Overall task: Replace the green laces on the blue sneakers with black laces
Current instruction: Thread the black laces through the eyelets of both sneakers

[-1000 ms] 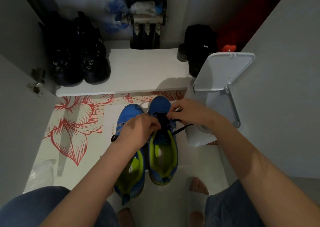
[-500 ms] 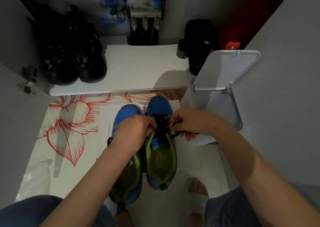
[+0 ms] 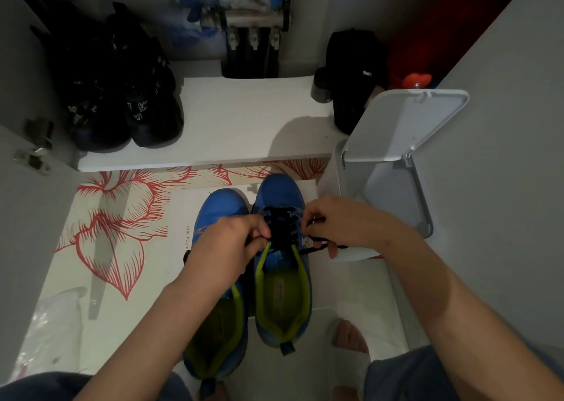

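Two blue sneakers with yellow-green linings stand side by side on the floor, toes pointing away from me. The right sneaker has a black lace threaded across its eyelets. My left hand pinches the lace at the shoe's left side and covers the middle of the left sneaker. My right hand pinches the lace's other end at the right side, and a loose black tail trails under its fingers. No green lace is visible.
A white lidded bin stands open just right of the shoes. A white shelf behind them carries black shoes at its left and a black bag at its right. A red-flower mat lies left. My feet are below.
My right hand has shifted slightly right and toward me along the lace. The left hand stays at the shoe's left eyelets. The camera has tipped a little.
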Demonstrator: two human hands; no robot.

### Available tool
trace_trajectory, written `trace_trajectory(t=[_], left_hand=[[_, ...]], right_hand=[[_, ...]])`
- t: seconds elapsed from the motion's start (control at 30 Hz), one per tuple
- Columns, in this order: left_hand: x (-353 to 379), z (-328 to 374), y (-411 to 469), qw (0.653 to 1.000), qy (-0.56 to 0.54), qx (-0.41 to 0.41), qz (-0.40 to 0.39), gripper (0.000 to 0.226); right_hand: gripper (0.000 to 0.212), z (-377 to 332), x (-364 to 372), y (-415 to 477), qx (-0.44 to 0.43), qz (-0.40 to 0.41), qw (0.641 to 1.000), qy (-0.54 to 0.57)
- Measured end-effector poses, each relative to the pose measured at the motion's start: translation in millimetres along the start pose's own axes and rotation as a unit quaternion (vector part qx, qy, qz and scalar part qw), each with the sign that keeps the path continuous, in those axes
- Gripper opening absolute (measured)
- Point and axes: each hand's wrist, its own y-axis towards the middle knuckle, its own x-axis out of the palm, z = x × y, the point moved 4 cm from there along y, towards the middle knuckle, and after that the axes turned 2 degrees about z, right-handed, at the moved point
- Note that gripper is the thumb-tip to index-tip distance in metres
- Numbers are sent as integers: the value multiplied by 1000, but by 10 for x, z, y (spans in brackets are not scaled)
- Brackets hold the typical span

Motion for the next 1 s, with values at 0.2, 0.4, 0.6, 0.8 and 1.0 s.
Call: trace_trajectory(t=[0.2, 0.4, 0.6, 0.8, 1.0], left_hand=[[60, -51, 0, 997, -31, -64, 23, 7], [113, -181, 46, 965, -180, -188, 22, 12], [74, -71, -4, 987, -91, -131, -2, 16], [39, -71, 19, 985, -105, -140, 15, 9], [78, -116, 22, 986, -32, -162, 36, 17]], right_hand=[[13, 16, 11, 35, -26, 31, 999, -28], [20, 19, 24, 65, -60, 67, 995, -44], [11, -16, 50, 95, -74, 90, 992, -38], [15, -52, 116, 135, -100, 121, 983, -90], [12, -42, 148, 148, -106, 124, 979, -119]])
